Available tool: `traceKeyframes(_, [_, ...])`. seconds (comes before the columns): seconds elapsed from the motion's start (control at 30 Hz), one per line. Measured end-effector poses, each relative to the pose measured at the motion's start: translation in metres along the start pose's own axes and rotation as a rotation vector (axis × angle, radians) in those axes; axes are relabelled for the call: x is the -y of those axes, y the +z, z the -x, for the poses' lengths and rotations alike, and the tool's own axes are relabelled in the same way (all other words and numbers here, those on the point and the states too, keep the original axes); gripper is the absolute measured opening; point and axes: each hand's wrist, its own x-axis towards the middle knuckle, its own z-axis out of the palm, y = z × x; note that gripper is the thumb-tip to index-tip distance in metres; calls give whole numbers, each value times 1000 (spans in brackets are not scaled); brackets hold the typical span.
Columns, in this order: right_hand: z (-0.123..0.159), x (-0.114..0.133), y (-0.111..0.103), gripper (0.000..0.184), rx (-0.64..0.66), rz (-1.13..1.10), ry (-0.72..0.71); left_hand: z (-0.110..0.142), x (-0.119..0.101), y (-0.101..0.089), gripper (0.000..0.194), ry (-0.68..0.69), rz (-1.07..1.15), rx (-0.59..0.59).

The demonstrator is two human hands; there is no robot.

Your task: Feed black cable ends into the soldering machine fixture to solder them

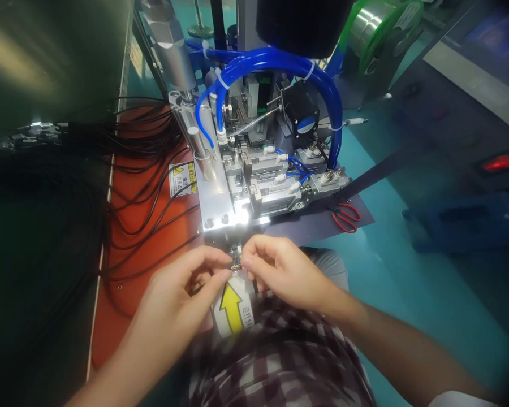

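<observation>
Low in the middle, my two hands meet in front of the machine's front edge. Short thin coloured wires (237,265) show between the fingertips, with red and green among them. My right hand (280,268) pinches the wires between thumb and forefinger. My left hand (186,288) comes from the other side, thumb and forefinger bent together in a pinch at the wires. What the left fingertips hold is too small to make out. Just below lies a white label with a yellow arrow (231,311). Behind stands a metal bench machine (263,186) with pneumatic cylinders.
Black cables (152,186) spread over an orange surface (139,226) on the left. Thick blue air hoses (275,56) arch over the machine. Red-handled snips (346,217) lie to its right. A green wire spool (382,34) stands at the back; a red lit switch (499,163) glows at right.
</observation>
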Motion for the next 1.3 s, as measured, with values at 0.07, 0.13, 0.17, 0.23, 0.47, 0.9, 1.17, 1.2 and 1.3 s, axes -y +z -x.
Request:
traceKeyframes(0.07, [-2, -3, -3, 17, -13, 9, 8, -1, 2, 1, 14, 184, -164, -41])
traceKeyframes(0.13, [-3, -7, -5, 17, -20, 12, 25, -3, 6, 2, 8, 365, -283, -55])
traceKeyframes(0.17, [-4, -9, -6, 16, -24, 15, 33, -4, 9, 2, 8, 452, -329, -55])
traceKeyframes(0.23, [-7, -13, -6, 16, -40, 34, 41, -7, 17, 3, 16, 606, -421, -69])
traceKeyframes(0.47, [-19, -19, -3, 17, -120, 74, 67, -18, 40, 1, 36, 742, -659, -60])
traceKeyframes(0.9, [-25, -18, 1, 17, -117, -100, 223, -15, 36, 4, 38, 655, -811, -67])
traceKeyframes(1.17, [-25, -16, 1, 17, -118, -168, 231, -18, 40, 4, 36, 727, -720, -84])
traceKeyframes(1.2, [-25, -16, 1, 16, -121, -166, 228, -19, 40, 4, 36, 738, -715, -92])
traceKeyframes(1.3, [-25, -18, 2, 16, -121, -170, 202, -20, 41, 5, 36, 755, -719, -101])
